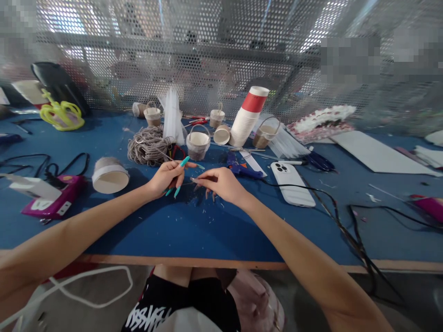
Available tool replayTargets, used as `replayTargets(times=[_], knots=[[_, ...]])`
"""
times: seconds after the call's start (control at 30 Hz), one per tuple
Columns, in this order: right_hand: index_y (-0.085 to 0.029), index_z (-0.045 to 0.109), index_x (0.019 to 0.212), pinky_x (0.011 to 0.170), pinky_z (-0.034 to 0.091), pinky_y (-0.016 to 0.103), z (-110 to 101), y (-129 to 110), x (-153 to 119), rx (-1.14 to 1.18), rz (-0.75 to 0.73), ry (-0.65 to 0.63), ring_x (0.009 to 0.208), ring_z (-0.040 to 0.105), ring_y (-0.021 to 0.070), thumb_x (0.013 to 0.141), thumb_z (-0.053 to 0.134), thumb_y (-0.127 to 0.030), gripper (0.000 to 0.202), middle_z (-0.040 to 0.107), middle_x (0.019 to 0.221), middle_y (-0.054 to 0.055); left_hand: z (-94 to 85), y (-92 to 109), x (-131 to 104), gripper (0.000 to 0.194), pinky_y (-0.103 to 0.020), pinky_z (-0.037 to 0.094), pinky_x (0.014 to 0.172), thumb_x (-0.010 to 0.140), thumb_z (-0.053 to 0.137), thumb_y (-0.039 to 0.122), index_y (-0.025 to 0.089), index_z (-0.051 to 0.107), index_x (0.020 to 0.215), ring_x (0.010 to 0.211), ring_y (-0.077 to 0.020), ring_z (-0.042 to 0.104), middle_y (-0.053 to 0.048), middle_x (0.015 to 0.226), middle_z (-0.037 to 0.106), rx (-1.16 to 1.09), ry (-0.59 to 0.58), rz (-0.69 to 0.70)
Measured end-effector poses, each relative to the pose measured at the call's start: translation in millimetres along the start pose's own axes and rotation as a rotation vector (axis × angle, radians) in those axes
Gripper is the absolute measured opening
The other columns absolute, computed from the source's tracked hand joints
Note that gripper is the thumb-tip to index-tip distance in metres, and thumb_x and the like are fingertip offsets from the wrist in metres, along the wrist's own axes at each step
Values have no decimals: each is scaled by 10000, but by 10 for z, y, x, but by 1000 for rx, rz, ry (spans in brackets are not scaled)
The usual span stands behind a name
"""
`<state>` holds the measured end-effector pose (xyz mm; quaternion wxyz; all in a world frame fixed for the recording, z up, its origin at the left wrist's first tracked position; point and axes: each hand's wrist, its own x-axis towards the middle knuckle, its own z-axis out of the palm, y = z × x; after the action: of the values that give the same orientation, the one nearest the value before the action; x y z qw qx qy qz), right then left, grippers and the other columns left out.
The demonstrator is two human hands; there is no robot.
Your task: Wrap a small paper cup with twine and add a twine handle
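Two bare hands: left hand [168,179], teal-nailed, whether gripping cannot be told; right hand [221,183], fingertips pinched together, contents indiscernible. One handled cup [198,144], just beyond, between twine bundle [148,146], left, and glue gun [244,168], right.

From my end I see bold white lettering [147,318] on the black shorts [211,302]; part of it looks like "SSY", but I can't read the whole word. The yellowish label [67,178] on the purple power strip [71,196] is too small for me to read.
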<state>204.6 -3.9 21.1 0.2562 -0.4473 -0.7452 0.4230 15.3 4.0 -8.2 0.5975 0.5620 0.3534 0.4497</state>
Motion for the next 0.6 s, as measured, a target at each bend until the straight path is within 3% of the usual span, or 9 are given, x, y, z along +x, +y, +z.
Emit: replayTargets(times=[0.1,0.2,0.3,0.6], knots=[[-132,718,747,415,466,226,-23,56,37,72,48,-50,449,588,100,766,653,-380,256,721,704,74,1,-6,0,405,-167,159,311,817,569,434,72,660,975,278,-29,261,54,361,461,11,-2,-7],[-135,720,716,485,506,242,-13,62,28,18,2,56,485,624,120,759,663,-310,189,712,653,64,-2,-22,11,397,-178,150,309,829,545,445,90,664,698,279,-19,267,31,387,477,63,-12,2],[-153,725,684,540,512,266,6,23,-9,-137,-75,191,502,639,137,766,651,-254,150,705,620,50,-2,-36,30,535,-191,163,314,847,507,450,112,530,433,290,0,273,-14,465,541,134,-5,36],[-156,700,638,555,449,253,37,5,-33,-392,-272,385,554,614,131,760,671,-207,136,696,618,37,43,-8,39,543,-184,204,315,862,483,435,122,505,419,300,7,277,-29,549,601,163,41,49]])
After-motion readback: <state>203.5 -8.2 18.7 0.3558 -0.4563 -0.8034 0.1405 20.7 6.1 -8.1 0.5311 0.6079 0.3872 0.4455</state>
